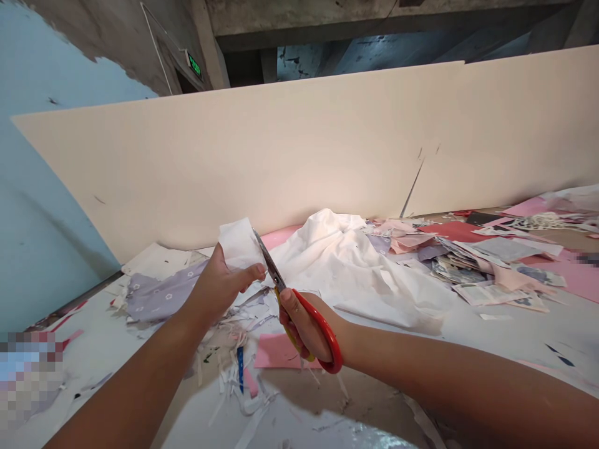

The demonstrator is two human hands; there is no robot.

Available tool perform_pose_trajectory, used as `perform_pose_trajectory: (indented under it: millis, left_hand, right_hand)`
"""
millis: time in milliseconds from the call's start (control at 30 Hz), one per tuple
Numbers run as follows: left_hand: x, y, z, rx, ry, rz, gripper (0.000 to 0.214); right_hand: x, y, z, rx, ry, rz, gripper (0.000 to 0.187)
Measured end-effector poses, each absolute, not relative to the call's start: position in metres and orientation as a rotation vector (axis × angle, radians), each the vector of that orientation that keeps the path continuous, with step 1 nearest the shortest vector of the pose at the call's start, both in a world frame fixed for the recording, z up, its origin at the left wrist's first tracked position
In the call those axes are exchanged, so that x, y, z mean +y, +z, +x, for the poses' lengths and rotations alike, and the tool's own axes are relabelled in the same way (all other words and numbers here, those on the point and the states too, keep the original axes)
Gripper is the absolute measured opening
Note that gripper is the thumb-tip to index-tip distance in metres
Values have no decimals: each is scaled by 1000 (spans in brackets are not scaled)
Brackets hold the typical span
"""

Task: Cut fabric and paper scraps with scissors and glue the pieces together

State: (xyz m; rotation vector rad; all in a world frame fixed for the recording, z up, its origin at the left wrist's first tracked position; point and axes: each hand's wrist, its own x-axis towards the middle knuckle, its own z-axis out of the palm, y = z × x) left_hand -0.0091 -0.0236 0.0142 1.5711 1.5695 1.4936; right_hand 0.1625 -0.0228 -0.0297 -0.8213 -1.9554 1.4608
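Note:
My left hand (pixel 229 277) is closed on a small white piece of cloth or paper (pixel 240 240), held up above the table with the thumb pointing right. My right hand (pixel 302 321) grips scissors (pixel 330 340) with red and yellow handles. Their blades point up and to the left, along the right edge of the white piece; how far apart they are is hard to tell. Behind the hands lies a crumpled white cloth (pixel 337 255). Lavender flowered fabric (pixel 161 293) rests left of my left hand, and a pink piece (pixel 285 351) lies below the scissors.
Thin white offcuts (pixel 234 337) litter the table (pixel 196 418). At the right are stacked printed and peach pieces (pixel 486 268), a red sheet (pixel 456 231), pink sheets (pixel 571 274) and a bundle of white cord (pixel 543 221). A cream board (pixel 281 162) stands along the back.

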Motion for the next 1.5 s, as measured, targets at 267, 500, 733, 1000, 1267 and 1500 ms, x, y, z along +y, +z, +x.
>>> perform_pose_trajectory:
  millis: [267,500,733,1000,1267,1500]
  left_hand:
    - [-27,16,-5,1626,1511,1547,43]
    - [-26,15,-7,1620,1482,1551,44]
    - [-24,15,-9,1450,1508,1567,52]
    - [-23,15,-7,1361,1503,1633,71]
    - [-27,15,-4,1459,1449,1682,74]
    - [-28,12,-4,1485,1378,1666,59]
  right_hand:
    - [-25,-29,160,-1902,1505,-891,49]
    - [-24,-30,161,-1924,1397,-805,51]
    - [-22,-37,159,-1837,1586,-878,53]
    - [-26,-37,154,-1670,1795,-726,62]
    - [-25,-35,154,-1609,1818,-713,63]
    - [-22,-33,153,-1540,1799,-678,59]
